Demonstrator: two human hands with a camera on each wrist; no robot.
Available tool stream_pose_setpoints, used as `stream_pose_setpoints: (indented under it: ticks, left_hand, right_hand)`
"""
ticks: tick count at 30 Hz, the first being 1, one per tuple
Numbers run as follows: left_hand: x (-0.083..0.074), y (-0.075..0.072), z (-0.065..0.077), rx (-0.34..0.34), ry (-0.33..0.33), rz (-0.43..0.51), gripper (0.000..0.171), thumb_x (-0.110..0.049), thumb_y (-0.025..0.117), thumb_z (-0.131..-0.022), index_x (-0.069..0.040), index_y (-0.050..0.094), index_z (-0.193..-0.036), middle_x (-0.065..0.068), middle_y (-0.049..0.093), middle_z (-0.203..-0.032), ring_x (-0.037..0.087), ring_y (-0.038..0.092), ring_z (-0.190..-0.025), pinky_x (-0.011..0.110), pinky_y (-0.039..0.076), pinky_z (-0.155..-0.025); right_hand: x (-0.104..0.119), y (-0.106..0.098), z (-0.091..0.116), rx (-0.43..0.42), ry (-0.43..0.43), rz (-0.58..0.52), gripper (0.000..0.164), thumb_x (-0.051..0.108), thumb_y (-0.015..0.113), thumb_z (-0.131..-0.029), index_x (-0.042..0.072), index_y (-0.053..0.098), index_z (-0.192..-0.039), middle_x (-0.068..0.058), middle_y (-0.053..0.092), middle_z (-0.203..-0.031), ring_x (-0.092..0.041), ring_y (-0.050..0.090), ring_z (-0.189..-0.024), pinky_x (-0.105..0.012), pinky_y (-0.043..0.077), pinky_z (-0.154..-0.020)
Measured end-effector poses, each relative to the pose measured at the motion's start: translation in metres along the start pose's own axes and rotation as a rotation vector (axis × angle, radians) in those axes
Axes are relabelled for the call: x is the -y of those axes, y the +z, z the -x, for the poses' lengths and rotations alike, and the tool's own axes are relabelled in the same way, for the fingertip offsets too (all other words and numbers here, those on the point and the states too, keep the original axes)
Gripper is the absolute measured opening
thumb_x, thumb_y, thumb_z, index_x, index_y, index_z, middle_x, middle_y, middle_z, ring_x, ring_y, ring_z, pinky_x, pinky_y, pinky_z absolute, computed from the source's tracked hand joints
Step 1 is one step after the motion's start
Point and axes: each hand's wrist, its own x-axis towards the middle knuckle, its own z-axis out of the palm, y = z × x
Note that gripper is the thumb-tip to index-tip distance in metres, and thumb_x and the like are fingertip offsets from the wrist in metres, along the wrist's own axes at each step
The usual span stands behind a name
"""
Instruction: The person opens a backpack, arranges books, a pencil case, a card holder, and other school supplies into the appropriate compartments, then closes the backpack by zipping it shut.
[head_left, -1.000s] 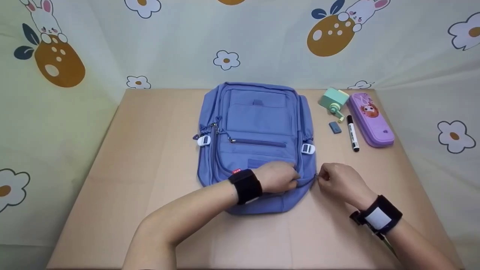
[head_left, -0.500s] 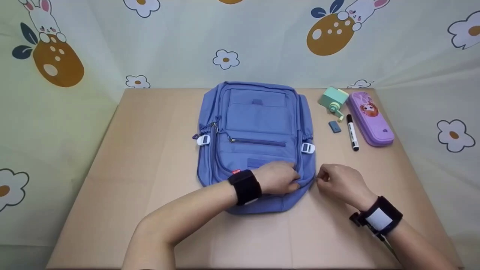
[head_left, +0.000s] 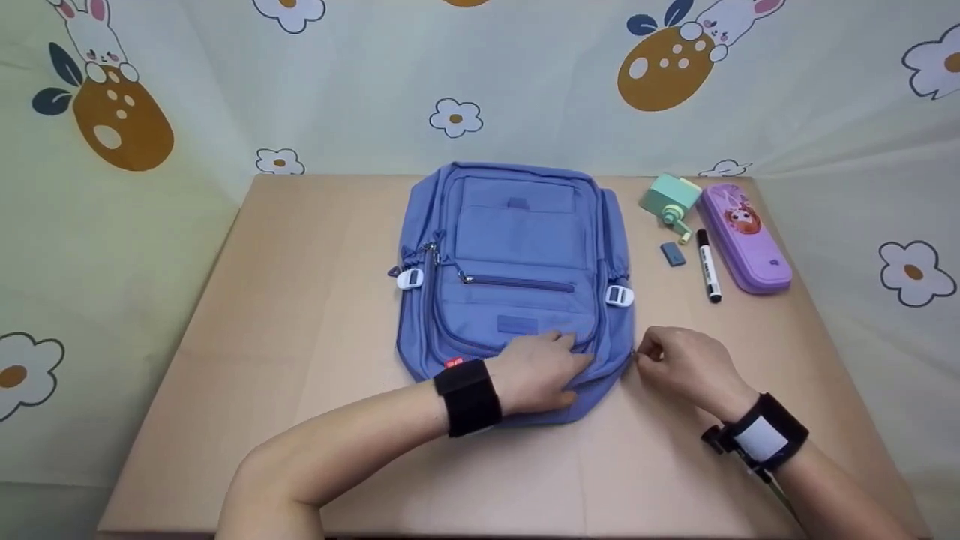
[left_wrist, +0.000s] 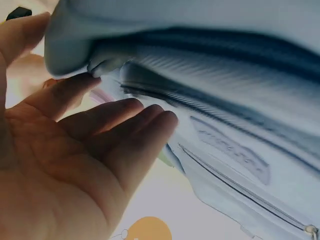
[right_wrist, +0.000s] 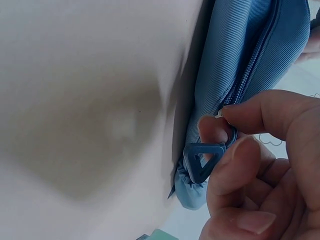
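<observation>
In the head view the backpack (head_left: 517, 240) lies mid-frame, the left hand (head_left: 536, 373) spread on its lower part, the right hand (head_left: 686, 367) at its lower right edge. The left wrist view shows extended fingers (left_wrist: 100, 117) at left; the right wrist view, the right hand pinching a zip pull (right_wrist: 205, 148).

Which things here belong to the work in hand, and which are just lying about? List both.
In use:
blue backpack, touched by the left fingers
triangular zipper pull, pinched by the right fingers

Apparently just lying about, untouched:
mint-green cranked box
dark block
marker
purple case
</observation>
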Motion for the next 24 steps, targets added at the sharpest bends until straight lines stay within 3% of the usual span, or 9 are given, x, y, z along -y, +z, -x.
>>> stream_pose_setpoints:
  ticks: [3,11,24]
  left_hand:
    - [0.001,0.002,0.001,0.006,-0.018,0.017,0.052,-0.034,0.065,-0.099,-0.021,0.056,-0.148,0.014,0.057,-0.144,0.029,0.056,-0.129,0.044,0.055,-0.094]
    - [0.007,0.005,-0.005,0.042,-0.016,0.108,0.042,-0.020,0.047,-0.108,-0.020,0.055,-0.149,0.017,0.055,-0.147,0.030,0.055,-0.132,0.043,0.048,-0.105]
    - [0.014,0.003,-0.005,0.020,0.030,0.168,0.039,-0.016,0.045,-0.108,-0.015,0.059,-0.145,0.016,0.063,-0.137,0.029,0.061,-0.124,0.039,0.049,-0.104]
  right_hand:
    - [-0.001,0.000,0.000,-0.009,-0.004,0.000,0.003,0.018,0.074,-0.084,0.018,0.072,-0.082,0.007,0.066,-0.077,-0.012,0.058,-0.067,-0.035,0.048,-0.059]
    - [-0.001,0.003,0.004,-0.023,-0.007,-0.010,0.007,0.015,0.075,-0.084,0.019,0.070,-0.081,0.006,0.067,-0.077,-0.012,0.060,-0.067,-0.036,0.050,-0.060]
    - [0.011,0.006,0.015,-0.057,-0.027,-0.018,0.010,0.014,0.077,-0.084,0.020,0.070,-0.082,0.008,0.068,-0.079,-0.010,0.061,-0.068,-0.035,0.051,-0.060]
